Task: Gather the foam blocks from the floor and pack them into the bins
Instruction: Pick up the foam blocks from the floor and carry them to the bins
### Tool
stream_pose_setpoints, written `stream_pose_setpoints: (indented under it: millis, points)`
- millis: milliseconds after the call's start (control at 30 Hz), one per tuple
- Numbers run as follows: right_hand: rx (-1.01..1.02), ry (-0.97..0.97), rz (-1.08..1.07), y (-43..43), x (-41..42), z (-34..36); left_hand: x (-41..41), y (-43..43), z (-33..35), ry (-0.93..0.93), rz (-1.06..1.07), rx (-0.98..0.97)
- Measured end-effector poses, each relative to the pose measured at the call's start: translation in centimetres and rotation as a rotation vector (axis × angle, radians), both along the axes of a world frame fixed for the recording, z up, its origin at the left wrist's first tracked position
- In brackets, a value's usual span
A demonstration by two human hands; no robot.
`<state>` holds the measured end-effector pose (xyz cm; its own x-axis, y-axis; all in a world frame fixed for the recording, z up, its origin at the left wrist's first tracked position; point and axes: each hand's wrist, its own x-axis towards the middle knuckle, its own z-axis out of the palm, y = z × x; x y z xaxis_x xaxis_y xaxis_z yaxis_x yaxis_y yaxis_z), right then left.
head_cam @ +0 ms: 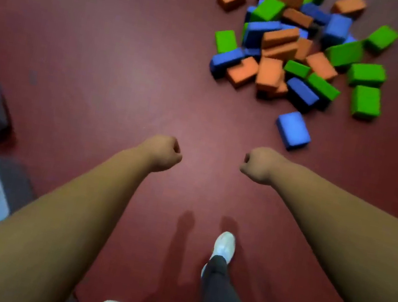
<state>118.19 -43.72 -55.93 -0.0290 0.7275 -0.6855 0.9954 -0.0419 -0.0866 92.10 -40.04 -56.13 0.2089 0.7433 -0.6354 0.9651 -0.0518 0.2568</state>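
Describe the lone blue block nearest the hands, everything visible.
The lone blue block is a rectangular brick, matte and foam-like, with slightly rounded edges. It lies flat on the dark red floor, broad face up, skewed to the frame edges. It sits apart from the mixed pile beyond it, touching no other block, just ahead of the clenched right hand. Nothing holds it.
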Motion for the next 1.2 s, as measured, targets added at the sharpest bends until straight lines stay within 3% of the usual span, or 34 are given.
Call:
stream_pose_setpoints:
  millis: [167, 333, 600, 967, 1200]
  points:
    - [0.038, -0.074, -0.375, -0.3, 20.5, 0.5, 18.4, 5.6, -0.6, -0.038, -0.196, -0.003]
    - [0.023, -0.065, -0.514, 1.1, 30.4, -0.5, 30.3, 9.2, -1.9, -0.09, -0.271, -0.053]
    - [0.043, -0.022, -0.4, 12.0, 38.3, -4.3, 40.9, 19.6, -6.6, -0.085, -0.335, -0.102]
    - [-0.068, -0.05, -0.213, 37.9, 51.6, -16.0, 55.1, 42.9, -19.1, -0.062, -0.186, -0.236]
    - [-0.047, -0.027, -0.16, 47.9, 58.4, -25.8, 60.9, 50.6, -28.1, -0.111, 0.056, -0.351]
